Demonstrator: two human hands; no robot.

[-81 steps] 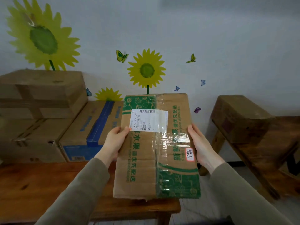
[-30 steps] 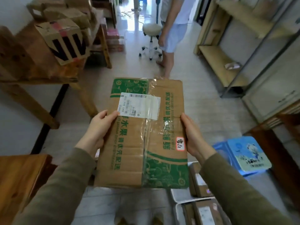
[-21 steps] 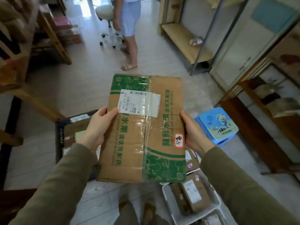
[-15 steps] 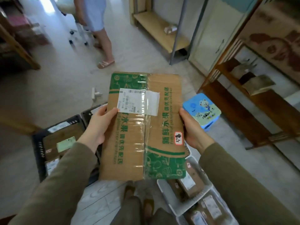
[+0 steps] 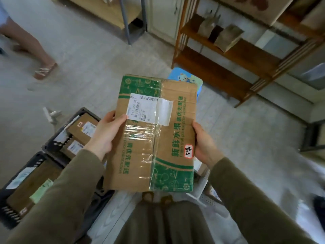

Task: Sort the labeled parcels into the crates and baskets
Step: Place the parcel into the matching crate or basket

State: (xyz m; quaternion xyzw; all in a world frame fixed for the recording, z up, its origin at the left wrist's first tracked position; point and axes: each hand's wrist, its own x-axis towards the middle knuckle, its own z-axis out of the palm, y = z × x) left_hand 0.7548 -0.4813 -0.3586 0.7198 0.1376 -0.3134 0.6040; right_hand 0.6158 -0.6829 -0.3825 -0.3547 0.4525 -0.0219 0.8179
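Two-handed grip on one flat parcel

Holding the flat cardboard parcel (image 5: 154,134) in mid-air, printed face up, well above the floor (image 5: 88,67). Gripping its left edge with the left hand (image 5: 107,132), thumb pressing on the top face just beside the white shipping label (image 5: 146,110), fingers curling underneath. Clasping its right edge with the right hand (image 5: 204,145), thumb lying along the edge next to the small red-bordered sticker (image 5: 189,151), fingers hidden beneath. Hanging partly over two dark crates (image 5: 51,145) at lower left, both carrying labelled brown boxes (image 5: 84,127), and over a white basket (image 5: 202,191) peeking out at lower right. Covering part of a blue stool (image 5: 184,76) at the far end. Facing a wooden shelf unit (image 5: 219,55) beyond. Showing at upper left, blurred, another person's sandalled foot (image 5: 44,70).
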